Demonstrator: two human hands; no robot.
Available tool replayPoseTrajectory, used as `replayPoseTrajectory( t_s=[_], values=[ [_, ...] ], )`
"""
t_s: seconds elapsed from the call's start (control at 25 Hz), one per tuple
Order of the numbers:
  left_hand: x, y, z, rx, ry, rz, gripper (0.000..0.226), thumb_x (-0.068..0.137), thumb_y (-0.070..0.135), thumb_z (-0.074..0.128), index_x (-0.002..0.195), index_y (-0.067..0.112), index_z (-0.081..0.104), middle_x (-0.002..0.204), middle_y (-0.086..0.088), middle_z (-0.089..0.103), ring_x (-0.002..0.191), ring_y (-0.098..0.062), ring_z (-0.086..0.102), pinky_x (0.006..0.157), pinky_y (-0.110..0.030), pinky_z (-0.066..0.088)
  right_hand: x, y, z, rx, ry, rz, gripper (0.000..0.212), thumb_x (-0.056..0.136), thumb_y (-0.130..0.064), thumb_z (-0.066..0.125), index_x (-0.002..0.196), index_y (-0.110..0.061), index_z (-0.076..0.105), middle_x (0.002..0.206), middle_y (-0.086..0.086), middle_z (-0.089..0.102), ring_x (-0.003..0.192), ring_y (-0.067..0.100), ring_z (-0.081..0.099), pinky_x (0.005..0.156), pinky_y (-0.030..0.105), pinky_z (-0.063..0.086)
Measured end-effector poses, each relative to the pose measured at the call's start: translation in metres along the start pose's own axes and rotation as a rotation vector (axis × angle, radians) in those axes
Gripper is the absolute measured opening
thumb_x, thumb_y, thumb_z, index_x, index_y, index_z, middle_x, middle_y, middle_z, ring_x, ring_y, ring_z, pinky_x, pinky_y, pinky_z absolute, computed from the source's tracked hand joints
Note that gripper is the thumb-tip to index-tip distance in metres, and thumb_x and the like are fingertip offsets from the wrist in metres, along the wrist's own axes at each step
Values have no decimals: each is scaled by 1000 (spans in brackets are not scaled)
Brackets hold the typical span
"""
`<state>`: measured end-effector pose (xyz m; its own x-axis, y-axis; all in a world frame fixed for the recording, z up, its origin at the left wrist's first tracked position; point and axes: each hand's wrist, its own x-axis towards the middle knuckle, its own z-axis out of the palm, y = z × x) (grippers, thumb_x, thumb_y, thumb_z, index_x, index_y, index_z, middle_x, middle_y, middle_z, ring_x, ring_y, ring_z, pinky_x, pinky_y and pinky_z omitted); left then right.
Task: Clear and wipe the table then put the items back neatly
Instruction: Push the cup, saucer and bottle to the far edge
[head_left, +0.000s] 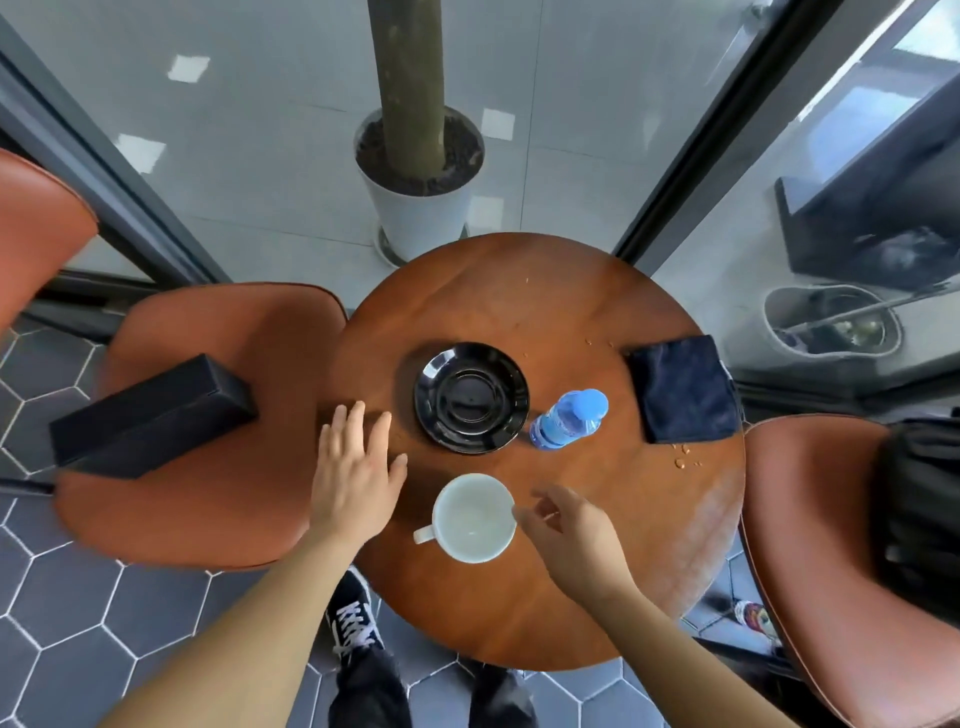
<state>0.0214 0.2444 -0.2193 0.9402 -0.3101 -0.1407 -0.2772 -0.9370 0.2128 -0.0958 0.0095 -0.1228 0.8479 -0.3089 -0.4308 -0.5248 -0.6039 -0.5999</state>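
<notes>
Now cup (474, 517) upright, handle toward L hand (356, 470).

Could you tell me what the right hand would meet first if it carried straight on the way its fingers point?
Most likely the white cup: the right hand points left at its rim, nearly touching.

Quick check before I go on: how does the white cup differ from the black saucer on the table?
The white cup is deep with a side handle; the black saucer is shallow and has none. The cup is matte white, the saucer glossy black. The cup sits nearer the person, beside the right hand; the saucer lies farther in, next to the blue bottle. Both look empty and rest upright on the round table.
</notes>
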Motion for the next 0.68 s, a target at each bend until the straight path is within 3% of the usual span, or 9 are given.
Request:
replayPoseTrajectory(
  t_s=[0.16, 0.32, 0.48, 0.6, 0.68],
  values=[
    [0, 2, 15, -60, 28, -13, 70, 94, 49, 47, 150, 8, 40, 159, -27, 31, 150, -49, 24, 122, -61, 21, 21, -3, 17, -3, -114, 129, 33, 91, -48, 63, 116, -26, 62, 86, -11, 62, 76, 11, 64, 66, 26, 50],
    [-5, -2, 15, -38, 5, 14, 85, 90, 65, 36, 156, 11, 32, 166, -25, 21, 155, -44, 14, 125, -60, 16, 25, -3, 27, -56, -165, 126, 25, 93, -34, 58, 115, -24, 64, 86, -3, 65, 65, 18, 70, 66, 35, 59],
    [-7, -1, 16, 47, -42, 20, 99, 87, 77, 34, 160, 12, 23, 168, -24, 15, 157, -40, 7, 126, -58, 11, 14, -13, 21, -62, -80, 67, 22, 91, -30, 51, 104, -23, 67, 84, -1, 66, 63, 20, 68, 65, 43, 58],
    [-6, 0, 14, 25, -44, 12, 101, 85, 80, 38, 159, 11, 27, 167, -24, 17, 157, -41, 9, 126, -60, 13, 6, -34, 0, -24, -32, 16, 26, 83, -36, 45, 91, -21, 64, 72, -1, 64, 58, 17, 66, 59, 43, 56],
    [-6, 0, 12, 8, -28, 41, 103, 87, 83, 27, 156, 7, 32, 165, -28, 22, 154, -46, 15, 123, -63, 18, 5, -58, -18, -16, -11, -30, 22, 84, -31, 45, 86, -18, 63, 68, 0, 63, 54, 16, 66, 57, 41, 56]
  ],
)
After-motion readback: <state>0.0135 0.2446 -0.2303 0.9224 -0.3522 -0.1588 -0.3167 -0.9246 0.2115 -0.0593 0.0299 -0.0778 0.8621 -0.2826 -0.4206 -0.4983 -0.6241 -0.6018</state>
